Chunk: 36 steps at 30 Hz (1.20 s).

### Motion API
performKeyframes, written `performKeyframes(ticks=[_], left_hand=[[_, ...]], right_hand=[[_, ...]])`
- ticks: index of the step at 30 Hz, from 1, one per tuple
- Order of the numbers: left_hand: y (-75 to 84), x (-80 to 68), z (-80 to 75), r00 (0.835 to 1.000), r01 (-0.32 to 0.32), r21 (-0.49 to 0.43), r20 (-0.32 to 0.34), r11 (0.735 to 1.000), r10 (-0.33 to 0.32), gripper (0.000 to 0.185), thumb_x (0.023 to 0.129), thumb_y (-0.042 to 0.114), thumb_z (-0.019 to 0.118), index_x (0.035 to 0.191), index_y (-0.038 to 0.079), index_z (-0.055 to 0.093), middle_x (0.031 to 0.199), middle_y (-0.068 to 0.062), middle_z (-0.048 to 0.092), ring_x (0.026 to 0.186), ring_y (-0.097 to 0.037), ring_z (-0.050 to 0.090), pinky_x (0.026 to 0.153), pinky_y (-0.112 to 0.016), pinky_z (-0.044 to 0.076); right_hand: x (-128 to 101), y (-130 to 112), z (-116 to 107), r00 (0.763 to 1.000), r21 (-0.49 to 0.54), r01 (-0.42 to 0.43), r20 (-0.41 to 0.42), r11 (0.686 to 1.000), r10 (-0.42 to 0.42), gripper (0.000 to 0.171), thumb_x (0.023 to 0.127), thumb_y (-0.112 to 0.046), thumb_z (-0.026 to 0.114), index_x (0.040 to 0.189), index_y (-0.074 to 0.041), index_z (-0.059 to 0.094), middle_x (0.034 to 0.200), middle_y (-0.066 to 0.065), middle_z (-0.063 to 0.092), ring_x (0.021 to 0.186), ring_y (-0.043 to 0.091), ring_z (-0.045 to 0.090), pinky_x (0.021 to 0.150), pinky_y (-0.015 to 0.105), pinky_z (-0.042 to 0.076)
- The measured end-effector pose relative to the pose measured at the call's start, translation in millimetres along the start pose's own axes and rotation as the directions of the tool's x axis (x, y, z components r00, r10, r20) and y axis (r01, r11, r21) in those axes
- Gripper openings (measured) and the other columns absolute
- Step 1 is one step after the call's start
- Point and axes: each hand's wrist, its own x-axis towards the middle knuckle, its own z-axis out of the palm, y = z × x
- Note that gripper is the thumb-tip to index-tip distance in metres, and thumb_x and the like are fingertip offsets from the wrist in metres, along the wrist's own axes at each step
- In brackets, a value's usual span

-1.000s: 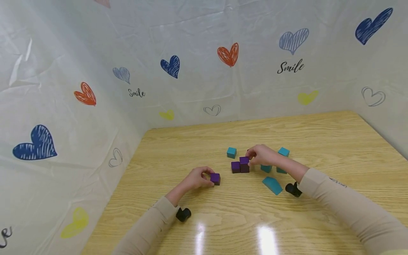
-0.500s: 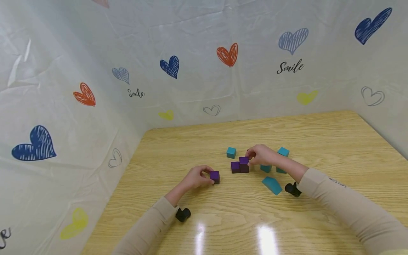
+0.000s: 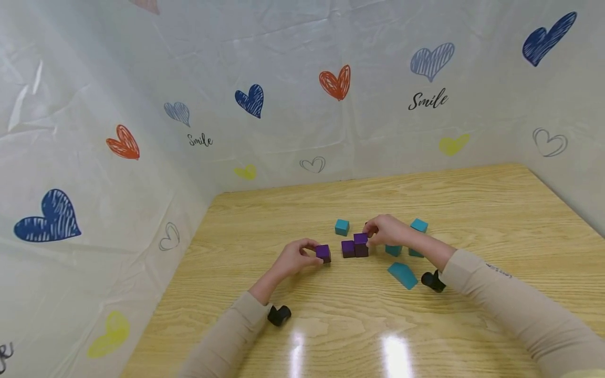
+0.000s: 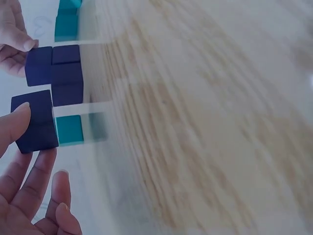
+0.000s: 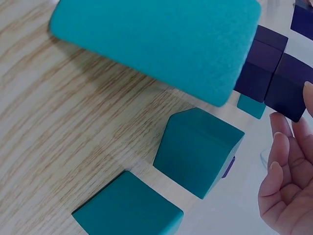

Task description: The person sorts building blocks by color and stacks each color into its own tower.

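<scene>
Nearest on the wooden table (image 3: 472, 210) lies a teal wedge (image 3: 403, 275), just this side of the right forearm. Further in, the left hand (image 3: 294, 257) pinches a loose purple cube (image 3: 323, 253) between thumb and fingers — it sits close to, but apart from, the purple stack (image 3: 355, 247). The right hand (image 3: 389, 230) grips the stack's raised top cube (image 3: 361, 239), fingers curled round it. Beyond — a teal cube (image 3: 342, 227) and another teal cube (image 3: 419, 225) by the wrist.
</scene>
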Motion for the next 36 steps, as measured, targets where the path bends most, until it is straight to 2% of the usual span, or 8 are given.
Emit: performKeyframes(ticks=[8, 19, 36], left_hand=[[5.0, 7.1, 5.6, 1.0, 0.001, -0.049, -0.025, 0.999, -0.002, 0.038, 0.075, 0.024, 0.076, 0.11, 0.013, 0.063, 0.107, -0.005, 0.063, 0.075, -0.013, 0.053, 0.062, -0.026, 0.043], [15.2, 19.2, 16.1, 0.999, -0.007, -0.057, -0.044, 0.998, 0.004, 0.037, 0.076, 0.024, 0.075, 0.11, 0.014, 0.064, 0.106, -0.004, 0.064, 0.078, -0.015, 0.052, 0.065, -0.026, 0.042], [26.7, 28.8, 26.0, 0.999, -0.007, -0.073, -0.048, 0.997, 0.004, 0.035, 0.076, 0.025, 0.075, 0.108, 0.015, 0.065, 0.106, -0.003, 0.065, 0.077, -0.014, 0.052, 0.065, -0.025, 0.043]], right_hand=[[-0.7, 0.5, 0.8, 1.0, 0.0, 0.007, 0.0, 1.0, -0.007, 0.031, 0.08, -0.007, 0.067, 0.107, 0.007, 0.061, 0.095, 0.014, 0.063, 0.085, 0.025, 0.057, 0.072, 0.031, 0.048], [0.0, 1.3, 2.9, 1.0, 0.005, 0.013, -0.002, 1.0, -0.013, 0.03, 0.081, -0.008, 0.067, 0.106, 0.007, 0.061, 0.094, 0.015, 0.062, 0.085, 0.026, 0.057, 0.071, 0.03, 0.048], [0.3, 2.1, 2.6, 1.0, 0.016, 0.013, -0.008, 1.0, -0.012, 0.029, 0.081, -0.007, 0.067, 0.105, 0.007, 0.061, 0.093, 0.014, 0.061, 0.083, 0.024, 0.055, 0.069, 0.029, 0.048]])
